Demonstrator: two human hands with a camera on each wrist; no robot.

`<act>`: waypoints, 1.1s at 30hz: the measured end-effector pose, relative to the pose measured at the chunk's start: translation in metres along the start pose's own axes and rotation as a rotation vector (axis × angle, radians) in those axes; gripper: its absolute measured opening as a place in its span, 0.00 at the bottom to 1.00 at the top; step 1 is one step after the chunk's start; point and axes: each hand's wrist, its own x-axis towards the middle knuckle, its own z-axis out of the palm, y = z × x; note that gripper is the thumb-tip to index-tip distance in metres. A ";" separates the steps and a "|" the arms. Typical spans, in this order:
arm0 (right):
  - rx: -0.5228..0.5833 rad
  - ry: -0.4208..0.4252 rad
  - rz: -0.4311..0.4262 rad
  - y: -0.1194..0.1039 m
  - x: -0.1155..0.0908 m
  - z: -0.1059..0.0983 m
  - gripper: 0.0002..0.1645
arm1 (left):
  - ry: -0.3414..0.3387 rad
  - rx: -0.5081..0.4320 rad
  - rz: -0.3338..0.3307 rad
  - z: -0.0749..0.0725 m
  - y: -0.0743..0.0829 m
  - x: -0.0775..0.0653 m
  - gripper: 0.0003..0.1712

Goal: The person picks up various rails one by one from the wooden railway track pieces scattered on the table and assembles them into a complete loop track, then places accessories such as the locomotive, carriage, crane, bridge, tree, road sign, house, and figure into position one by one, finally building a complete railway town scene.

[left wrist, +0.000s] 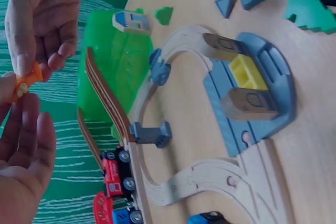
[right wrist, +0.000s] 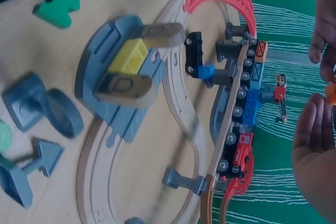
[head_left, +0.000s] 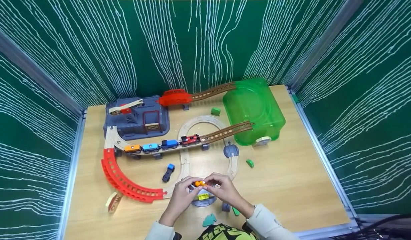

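Both hands meet over the front of the track layout and pinch a small orange toy piece (head_left: 200, 183) between thumbs and fingertips. My left hand (head_left: 181, 197) has it from the left, my right hand (head_left: 226, 190) from the right. A pale yellowish part shows on the orange piece (left wrist: 32, 75) in the left wrist view; its exact kind is unclear. Beneath the hands stands a grey station base (left wrist: 283, 85) with a yellow middle piece (left wrist: 248, 73) between two wooden posts. In the right wrist view the orange piece (right wrist: 331, 93) is partly cut off by the frame edge.
A toy train with a red engine (head_left: 191, 140) stands on the raised track. Behind are a green translucent tunnel box (head_left: 255, 103), a red bridge (head_left: 174, 97) and a grey crane base (head_left: 155, 115). A blue-and-black vehicle (head_left: 168, 172) and green tree piece (head_left: 209, 220) lie nearby.
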 end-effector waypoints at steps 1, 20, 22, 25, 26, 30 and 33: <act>-0.009 0.005 -0.002 0.000 -0.001 0.000 0.08 | 0.014 0.006 -0.002 -0.001 -0.004 -0.001 0.13; -0.059 0.494 0.116 0.044 -0.042 -0.082 0.09 | 0.314 0.100 -0.173 -0.043 -0.097 -0.066 0.16; -0.097 0.510 0.138 0.042 -0.047 -0.086 0.09 | 0.301 0.139 -0.218 -0.041 -0.107 -0.070 0.15; -0.173 0.502 0.181 0.049 -0.055 -0.088 0.09 | 0.292 0.209 -0.284 -0.037 -0.120 -0.077 0.13; -0.206 0.491 0.185 0.052 -0.059 -0.087 0.09 | 0.292 0.237 -0.299 -0.036 -0.124 -0.079 0.13; -0.301 0.429 0.194 0.082 -0.074 -0.085 0.10 | 0.326 0.290 -0.313 -0.031 -0.138 -0.086 0.13; -0.338 0.347 0.234 0.105 -0.084 -0.082 0.11 | 0.339 0.318 -0.319 -0.026 -0.145 -0.088 0.13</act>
